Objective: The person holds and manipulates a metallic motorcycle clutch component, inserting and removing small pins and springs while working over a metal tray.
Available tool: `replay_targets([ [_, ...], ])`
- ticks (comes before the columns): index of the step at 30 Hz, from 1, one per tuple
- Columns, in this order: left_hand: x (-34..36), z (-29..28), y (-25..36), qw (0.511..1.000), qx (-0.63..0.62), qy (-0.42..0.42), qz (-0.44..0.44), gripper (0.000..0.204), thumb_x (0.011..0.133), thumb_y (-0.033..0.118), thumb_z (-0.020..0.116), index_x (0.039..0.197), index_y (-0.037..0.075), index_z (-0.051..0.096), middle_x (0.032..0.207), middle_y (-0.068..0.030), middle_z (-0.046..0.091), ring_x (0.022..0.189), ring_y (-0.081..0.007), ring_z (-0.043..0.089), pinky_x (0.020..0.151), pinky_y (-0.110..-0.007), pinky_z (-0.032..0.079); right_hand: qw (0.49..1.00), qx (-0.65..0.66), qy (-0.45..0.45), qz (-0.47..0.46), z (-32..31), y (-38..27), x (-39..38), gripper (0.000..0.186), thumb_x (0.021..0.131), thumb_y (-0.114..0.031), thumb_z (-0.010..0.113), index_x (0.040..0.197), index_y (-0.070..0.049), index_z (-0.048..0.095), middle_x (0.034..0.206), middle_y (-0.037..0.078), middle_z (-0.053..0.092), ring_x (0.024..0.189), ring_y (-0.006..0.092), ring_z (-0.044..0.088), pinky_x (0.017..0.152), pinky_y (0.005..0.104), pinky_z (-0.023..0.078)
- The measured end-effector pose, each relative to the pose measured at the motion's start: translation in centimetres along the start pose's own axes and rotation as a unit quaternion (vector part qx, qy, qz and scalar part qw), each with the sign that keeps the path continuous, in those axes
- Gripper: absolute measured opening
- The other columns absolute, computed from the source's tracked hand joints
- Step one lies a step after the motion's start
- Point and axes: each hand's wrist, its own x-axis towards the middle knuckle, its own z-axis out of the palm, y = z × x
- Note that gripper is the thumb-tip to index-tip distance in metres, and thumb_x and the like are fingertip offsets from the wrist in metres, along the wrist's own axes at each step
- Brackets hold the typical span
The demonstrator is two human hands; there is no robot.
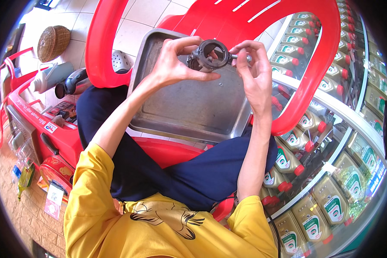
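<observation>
My left hand (178, 60) grips a dark, ring-shaped metal part (207, 56) around its side, holding it above a worn metal tray (189, 112). My right hand (251, 71) pinches a short silver bolt or pin (243, 57) that sticks out from the part's right side. A small speck lies on the tray's bottom, too small to name. The tray rests over my dark trousers (206, 172) and against a red plastic chair (322, 64).
Glass display shelves with rows of oil bottles (314, 221) run along my right. On the left are a wicker basket (52, 44), a gray clog (119, 60), a pale blue jug (51, 77), a red plastic table (66, 142) with assorted items, and another red chair.
</observation>
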Motion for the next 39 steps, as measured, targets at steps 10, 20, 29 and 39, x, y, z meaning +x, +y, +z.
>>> replay_targets([
  [10, 0.0, 0.2, 0.3, 1.0, -0.013, 0.01, 0.001, 0.048, 0.06, 0.024, 0.094, 0.098, 0.005, 0.073, 0.089, -0.0016, 0.073, 0.083, -0.0103, 0.067, 0.081, -0.026, 0.053, 0.999, -0.016, -0.048, -0.017, -0.4, 0.3, -0.2, 0.038, 0.103, -0.044, 0.056, 0.097, -0.006, 0.059, 0.094, 0.003, 0.064, 0.08, 0.0103, 0.063, 0.069, 0.0244, 0.045],
  [20, -0.1, 0.3, 0.2, 0.999, 0.034, -0.006, 0.003, 0.058, 0.061, 0.033, 0.092, 0.106, 0.003, 0.07, 0.089, -0.0083, 0.078, 0.083, -0.014, 0.073, 0.085, -0.032, 0.055, 0.998, 0.005, -0.059, -0.001, -1.0, 0.4, 0.0, 0.023, 0.1, -0.026, 0.067, 0.098, -0.004, 0.059, 0.093, 0.005, 0.063, 0.077, 0.0104, 0.063, 0.071, 0.0259, 0.048],
  [29, -0.2, 0.4, 0.2, 1.0, 0.004, -0.005, -0.003, 0.055, 0.061, 0.032, 0.091, 0.104, 0.004, 0.072, 0.09, -0.0081, 0.078, 0.084, -0.0142, 0.073, 0.086, -0.032, 0.055, 0.995, 0.035, -0.058, 0.068, -1.5, -0.1, -0.1, 0.03, 0.099, -0.031, 0.067, 0.109, -0.005, 0.055, 0.074, 0.0, 0.061, 0.066, 0.0079, 0.059, 0.061, 0.0221, 0.044],
  [39, -0.2, 0.5, -0.2, 1.0, -0.004, 0.002, -0.005, 0.056, 0.061, 0.033, 0.092, 0.105, 0.004, 0.071, 0.091, -0.0082, 0.078, 0.085, -0.0138, 0.072, 0.085, -0.032, 0.054, 0.999, -0.006, -0.015, -0.033, -0.8, 0.0, -0.1, 0.025, 0.096, -0.012, 0.07, 0.114, -0.004, 0.054, 0.089, 0.002, 0.063, 0.082, 0.0083, 0.061, 0.076, 0.0239, 0.052],
])
